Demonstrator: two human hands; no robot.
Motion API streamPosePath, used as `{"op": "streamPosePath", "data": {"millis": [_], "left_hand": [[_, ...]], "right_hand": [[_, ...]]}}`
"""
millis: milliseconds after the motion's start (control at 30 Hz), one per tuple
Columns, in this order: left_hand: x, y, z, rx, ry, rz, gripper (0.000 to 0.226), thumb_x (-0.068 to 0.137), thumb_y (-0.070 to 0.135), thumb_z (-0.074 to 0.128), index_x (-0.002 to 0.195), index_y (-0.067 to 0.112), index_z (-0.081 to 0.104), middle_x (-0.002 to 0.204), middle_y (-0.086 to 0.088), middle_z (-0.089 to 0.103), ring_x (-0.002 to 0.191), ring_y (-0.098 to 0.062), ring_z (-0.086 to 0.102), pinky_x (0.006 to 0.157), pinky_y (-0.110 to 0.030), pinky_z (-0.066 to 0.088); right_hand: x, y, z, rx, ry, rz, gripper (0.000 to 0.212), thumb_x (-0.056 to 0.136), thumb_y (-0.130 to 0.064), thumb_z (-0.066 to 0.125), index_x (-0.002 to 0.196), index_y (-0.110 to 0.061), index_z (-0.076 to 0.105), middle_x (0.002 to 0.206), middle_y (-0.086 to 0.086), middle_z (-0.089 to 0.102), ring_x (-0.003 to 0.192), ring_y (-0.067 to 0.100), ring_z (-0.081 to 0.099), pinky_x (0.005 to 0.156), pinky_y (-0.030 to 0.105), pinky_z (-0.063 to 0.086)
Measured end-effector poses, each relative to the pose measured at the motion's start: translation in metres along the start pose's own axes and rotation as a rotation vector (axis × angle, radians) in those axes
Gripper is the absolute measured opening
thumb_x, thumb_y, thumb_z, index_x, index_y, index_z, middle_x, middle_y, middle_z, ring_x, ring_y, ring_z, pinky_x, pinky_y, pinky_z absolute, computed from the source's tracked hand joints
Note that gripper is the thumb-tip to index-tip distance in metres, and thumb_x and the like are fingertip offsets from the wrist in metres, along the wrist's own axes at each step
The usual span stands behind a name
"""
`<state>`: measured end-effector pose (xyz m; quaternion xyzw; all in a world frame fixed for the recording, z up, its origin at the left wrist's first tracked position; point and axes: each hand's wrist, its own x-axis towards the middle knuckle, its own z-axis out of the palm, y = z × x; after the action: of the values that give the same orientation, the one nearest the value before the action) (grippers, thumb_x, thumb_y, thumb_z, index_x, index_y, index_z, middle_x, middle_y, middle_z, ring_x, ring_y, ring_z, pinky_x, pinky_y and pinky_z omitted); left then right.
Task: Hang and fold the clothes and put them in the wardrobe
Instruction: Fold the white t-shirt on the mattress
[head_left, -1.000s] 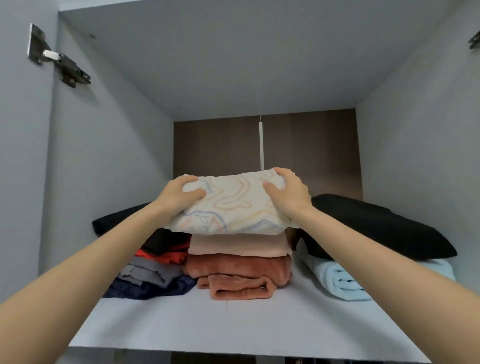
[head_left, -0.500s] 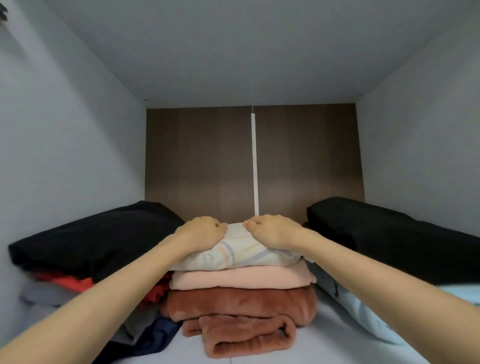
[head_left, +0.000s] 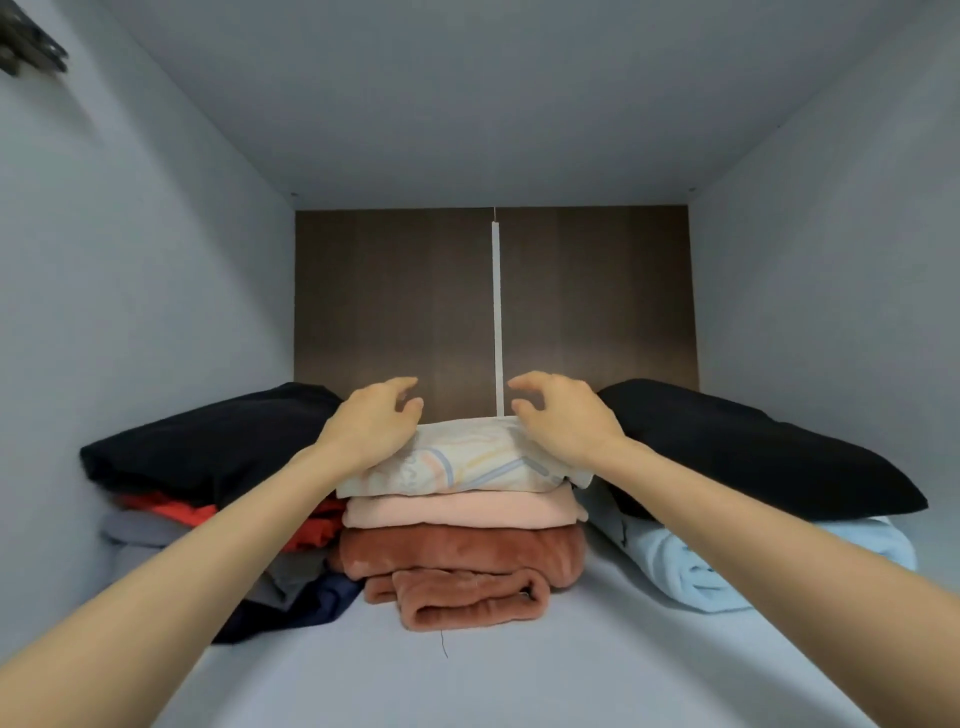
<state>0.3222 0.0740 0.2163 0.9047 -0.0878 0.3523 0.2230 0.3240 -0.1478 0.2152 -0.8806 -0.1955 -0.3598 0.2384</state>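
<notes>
Left hand (head_left: 371, 426) & right hand (head_left: 566, 418): fingers loose, spread, gripping nothing, palm heels resting on patterned folded cloth (head_left: 467, 462), which sits atop pink fold (head_left: 462, 512) & rust fleece (head_left: 462, 558), centre of wardrobe shelf (head_left: 519, 680).

So, three piles of folded clothes on one shelf (head_left: 519, 675). Left pile has four: left black piece (head_left: 208, 447), red one (head_left: 171, 512), grey one (head_left: 140, 535), navy one (head_left: 311, 605). Middle pile: one patterned white piece (head_left: 467, 465), one pale pink piece (head_left: 457, 512), then rust fleece (head_left: 457, 556) that's either one item or two, can't tell. Right pile has two: right black piece (head_left: 753, 457) over a light blue piece (head_left: 675, 566). Plus two hands, left hand (head_left: 371, 421) and right hand (head_left: 566, 415).
</notes>
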Motion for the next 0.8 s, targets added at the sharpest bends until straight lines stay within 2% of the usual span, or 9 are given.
{"op": "streamPosePath", "data": {"millis": [167,300,433,600,733,800], "left_hand": [[-0.053,0.035,-0.034,-0.054,0.056,0.014,0.041,0.099,0.031,0.042,0.139,0.026,0.046,0.134,0.000,0.056,0.122,-0.018,0.051,0.103,-0.035,0.039],[-0.124,0.065,-0.053,-0.035,0.138,0.047,0.041,0.097,0.034,0.043,0.138,0.031,0.046,0.135,0.003,0.054,0.121,-0.018,0.052,0.101,-0.038,0.041],[-0.198,0.089,-0.075,-0.022,0.187,-0.011,0.042,0.096,0.032,0.045,0.138,0.032,0.046,0.138,0.004,0.052,0.124,-0.016,0.049,0.098,-0.034,0.040],[-0.277,0.107,-0.122,0.016,0.198,-0.071,0.042,0.096,0.028,0.049,0.137,0.028,0.047,0.134,0.003,0.054,0.121,-0.013,0.049,0.094,-0.027,0.037],[-0.334,0.117,-0.169,0.025,0.272,-0.125,0.038,0.096,0.029,0.049,0.134,0.029,0.049,0.123,0.009,0.057,0.112,-0.011,0.053,0.091,-0.027,0.039],[-0.367,0.120,-0.194,0.016,0.315,-0.185,0.037,0.096,0.033,0.048,0.132,0.031,0.050,0.109,0.017,0.057,0.096,-0.005,0.055,0.083,-0.026,0.039]], "right_hand": [[-0.043,-0.008,-0.037,0.042,0.093,-0.069,0.035,0.096,-0.028,0.049,0.131,-0.030,0.053,0.129,-0.001,0.057,0.110,0.019,0.056,0.086,0.036,0.048],[-0.097,-0.018,-0.056,0.129,0.057,-0.118,0.033,0.095,-0.030,0.049,0.128,-0.032,0.055,0.126,-0.004,0.058,0.109,0.016,0.055,0.091,0.039,0.048],[-0.153,-0.037,-0.068,0.233,0.020,-0.133,0.030,0.093,-0.028,0.051,0.122,-0.033,0.058,0.122,-0.011,0.059,0.103,0.010,0.055,0.085,0.033,0.048],[-0.202,-0.078,-0.086,0.321,-0.061,-0.161,0.029,0.093,-0.024,0.053,0.121,-0.029,0.059,0.120,-0.010,0.061,0.091,0.006,0.055,0.078,0.029,0.047],[-0.238,-0.121,-0.100,0.430,-0.082,-0.188,0.025,0.093,-0.022,0.053,0.116,-0.026,0.060,0.111,-0.010,0.065,0.090,0.007,0.062,0.080,0.035,0.053],[-0.257,-0.143,-0.105,0.463,-0.107,-0.208,0.025,0.094,-0.024,0.053,0.117,-0.027,0.060,0.106,-0.010,0.066,0.093,0.009,0.062,0.081,0.037,0.053]]}}
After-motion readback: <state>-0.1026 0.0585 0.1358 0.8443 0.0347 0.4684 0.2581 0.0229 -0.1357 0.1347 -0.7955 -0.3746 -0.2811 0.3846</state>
